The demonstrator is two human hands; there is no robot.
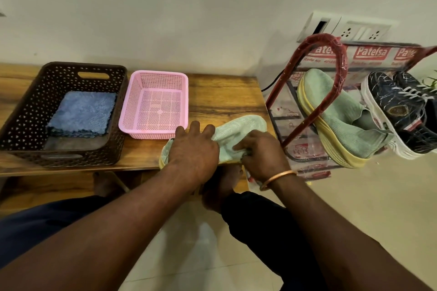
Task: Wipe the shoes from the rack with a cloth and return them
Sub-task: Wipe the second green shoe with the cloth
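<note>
Green knit, the shoe (243,130) lies at the right front edge of the wooden surface (224,94). Our left grip (194,146) rests across it, fingers straight and spread. Our right grip (262,153) is curled tight against the shoe's near side; whether it clamps a cloth or the shoe itself, we cannot tell. Its twin (338,113) leans on the red rack (343,66) beside dark marbled shoes (397,106). Folded blue cloths (82,113) lie in the brown basket (23,106), next to a pink basket (132,106).
</note>
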